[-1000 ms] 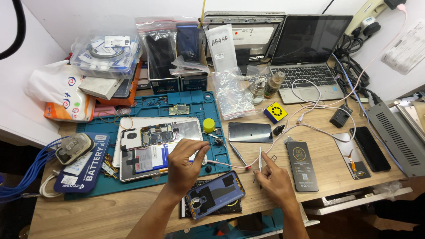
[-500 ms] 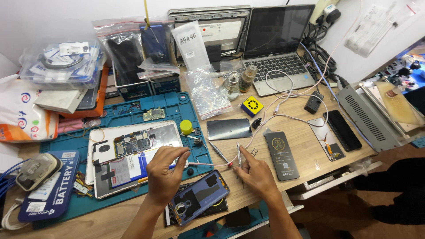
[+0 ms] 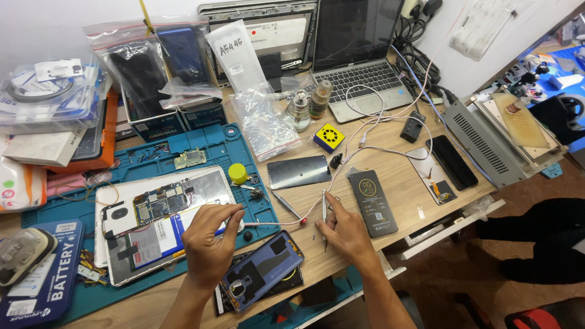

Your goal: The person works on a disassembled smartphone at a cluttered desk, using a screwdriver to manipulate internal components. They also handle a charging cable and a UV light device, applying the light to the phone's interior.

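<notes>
Two hands: both come in from the bottom edge, forearms cut off by the frame.
Hidden/unclear: L fingertips curl under the palm, so what they pinch is mostly out of sight; looks like a thin metal tool, tip by the blue mat edge. Small screws near the R hand too tiny to make out. Black part under the blue-purple phone back cover (image 3: 263, 272) mostly covered.
L hand (image 3: 208, 240): grip nearly closed, thumb and fingers pinched on the thin tool, hand over the lower right corner of the opened white tablet with bare circuit board and battery (image 3: 159, 219). Wrist bent, knuckles up.
R hand (image 3: 344, 231): grip closed on a slim silver screwdriver-like tool (image 3: 324, 206), thumb and index at its shaft, tool about upright to the camera, pointing away from the person. Palm down on the wooden worktop (image 3: 396, 183).
Between hands: thin white-and-red cable (image 3: 286, 223) running toward the R hand.
Near R hand: dark phone with rear side up (image 3: 373, 202) just beside it; dark grey flat panel (image 3: 299, 171) further back.
Under tablet: teal silicone repair mat (image 3: 213, 146), yellow round cap (image 3: 237, 173) on it.
Back: open laptop (image 3: 359, 67), clear plastic bags (image 3: 262, 122).
</notes>
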